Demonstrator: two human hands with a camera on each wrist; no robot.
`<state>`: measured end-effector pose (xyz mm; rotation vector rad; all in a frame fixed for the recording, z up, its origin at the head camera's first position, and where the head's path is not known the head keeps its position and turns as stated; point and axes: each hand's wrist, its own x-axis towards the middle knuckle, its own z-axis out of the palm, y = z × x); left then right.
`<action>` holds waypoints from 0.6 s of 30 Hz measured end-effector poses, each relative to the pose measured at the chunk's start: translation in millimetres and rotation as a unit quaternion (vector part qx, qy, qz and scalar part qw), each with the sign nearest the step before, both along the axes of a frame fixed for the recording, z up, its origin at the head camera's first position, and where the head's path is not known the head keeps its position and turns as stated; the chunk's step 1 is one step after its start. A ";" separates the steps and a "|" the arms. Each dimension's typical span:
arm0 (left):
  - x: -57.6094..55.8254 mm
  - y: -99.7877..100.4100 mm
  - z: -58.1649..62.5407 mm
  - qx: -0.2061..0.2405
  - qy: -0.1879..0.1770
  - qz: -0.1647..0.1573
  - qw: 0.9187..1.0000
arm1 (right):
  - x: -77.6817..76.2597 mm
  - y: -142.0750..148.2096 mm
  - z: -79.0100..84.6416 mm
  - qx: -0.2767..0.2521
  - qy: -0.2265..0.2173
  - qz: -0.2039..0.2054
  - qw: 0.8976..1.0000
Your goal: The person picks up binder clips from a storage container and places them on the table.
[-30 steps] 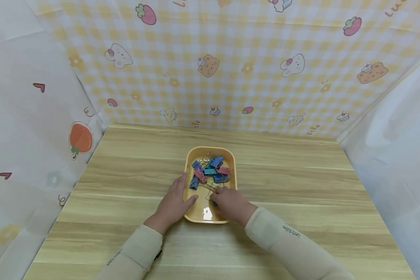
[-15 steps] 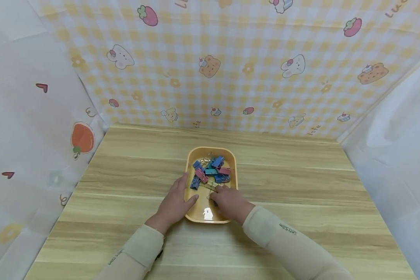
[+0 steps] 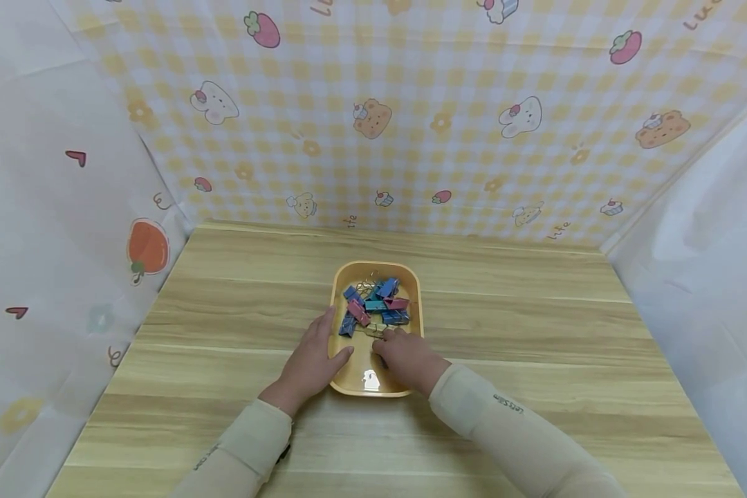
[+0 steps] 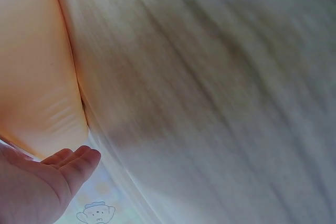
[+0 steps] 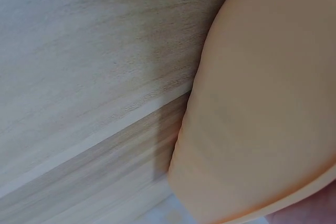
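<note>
Grip of right hand (image 3: 406, 356) unclear, left hand (image 3: 309, 357) straight-fingered against yellow tray (image 3: 351, 375), its long axis running front to back

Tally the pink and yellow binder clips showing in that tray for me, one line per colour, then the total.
Pink binder clips: 2
Yellow binder clip: 1
Total in view: 3
The right hand covers part of the tray, so others could be hidden.
</note>
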<state>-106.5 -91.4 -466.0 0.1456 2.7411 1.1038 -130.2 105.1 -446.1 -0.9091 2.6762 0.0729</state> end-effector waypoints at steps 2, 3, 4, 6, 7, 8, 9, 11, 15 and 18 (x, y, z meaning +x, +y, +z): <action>0.2 0.2 0.2 0.000 -0.001 0.000 1.000 | -0.5 -0.1 -0.6 0.000 0.002 0.001 1.000; 0.2 0.3 0.0 0.000 -0.002 0.000 1.000 | -0.7 -0.1 -0.8 0.001 0.003 0.001 1.000; 0.2 0.6 0.1 0.000 -0.003 0.000 1.000 | -0.8 -0.1 -1.2 0.001 0.004 0.003 1.000; 0.3 1.0 -0.3 -0.002 -0.001 0.000 1.000 | -1.1 0.0 -1.9 0.002 0.007 0.004 1.000; 0.3 1.1 -0.4 -0.003 0.000 -0.001 1.000 | -1.1 0.1 -2.0 0.001 0.009 0.006 1.000; 0.3 1.2 -0.5 -0.004 0.001 -0.002 1.000 | -1.0 0.1 -1.9 0.000 0.012 0.007 1.000; 0.3 1.1 -0.5 -0.004 0.004 -0.002 1.000 | -0.8 0.1 -1.5 -0.002 0.015 0.008 1.000; 0.2 0.9 -0.6 -0.005 0.008 -0.004 1.000 | -0.6 0.2 -0.7 -0.005 0.021 0.010 1.000; 0.0 0.4 -0.4 -0.005 0.011 -0.006 1.000 | 0.2 0.8 1.8 -0.012 0.027 0.013 0.999; 0.3 0.2 -0.3 -0.005 0.012 -0.006 1.000 | 1.0 1.1 3.1 -0.014 0.025 0.013 0.999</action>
